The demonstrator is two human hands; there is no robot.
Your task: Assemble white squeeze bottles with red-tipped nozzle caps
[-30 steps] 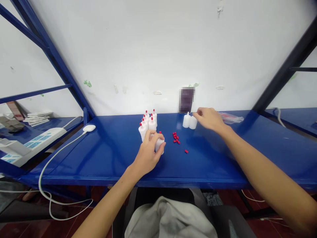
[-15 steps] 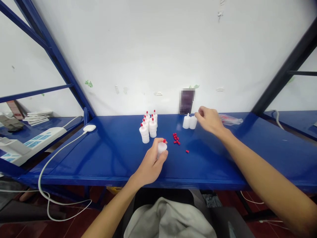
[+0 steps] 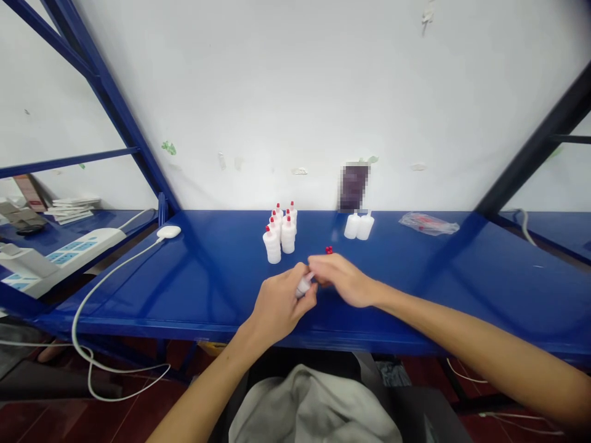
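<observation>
Closed around a small white squeeze bottle [image 3: 303, 287] is my left hand [image 3: 278, 303], which holds it tilted near the front of the blue table. My right hand [image 3: 342, 278] has its fingers closed at the bottle's narrow tip; they hide the very end and any cap there. Several white squeeze bottles with red caps [image 3: 273, 247] stand grouped to the left, beyond my left hand. Behind my right hand lie small red caps [image 3: 329, 250], mostly covered by it. Two white bottles without red caps [image 3: 359, 227] stand farther back to the right.
A clear plastic bag [image 3: 429, 224] with red bits lies at the back right. A dark blurred rectangular object [image 3: 353, 187] leans on the wall. At left are a white charger puck [image 3: 168, 232] with its cable and a power strip [image 3: 76, 258]. Blue frame posts [image 3: 517, 138] flank the table.
My right hand has come from beside the two back bottles to the tip of the held bottle. The held bottle now tilts to the right, and its red cap no longer shows.
</observation>
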